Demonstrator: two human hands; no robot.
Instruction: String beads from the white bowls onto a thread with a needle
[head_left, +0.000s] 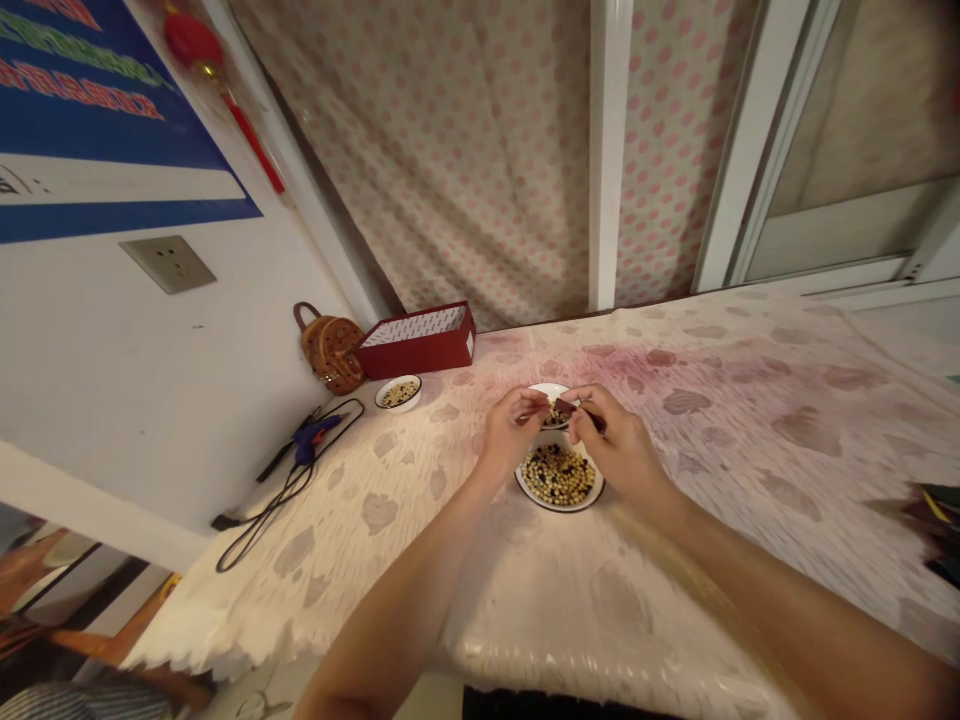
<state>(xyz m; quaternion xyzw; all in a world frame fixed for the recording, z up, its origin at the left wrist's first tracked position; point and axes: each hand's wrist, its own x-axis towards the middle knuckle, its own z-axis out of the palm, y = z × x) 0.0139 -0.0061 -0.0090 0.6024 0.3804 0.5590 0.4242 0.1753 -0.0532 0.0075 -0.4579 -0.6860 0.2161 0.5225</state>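
Observation:
My left hand and my right hand meet above the table, fingertips pinched close together. Between them is a small dark-red strip, held by my right fingers and apparently by my left too. Its exact shape is partly hidden. Directly below my hands, a white dish with mixed beans is mostly covered by my fingers. Just nearer me, a white bowl holds a mix of pale and black beans or seeds, and neither hand touches it.
A small white dish of beans and an open red box stand at the far left of the tablecloth. Nearby lie a blue glue gun with its black cord and a brown bag.

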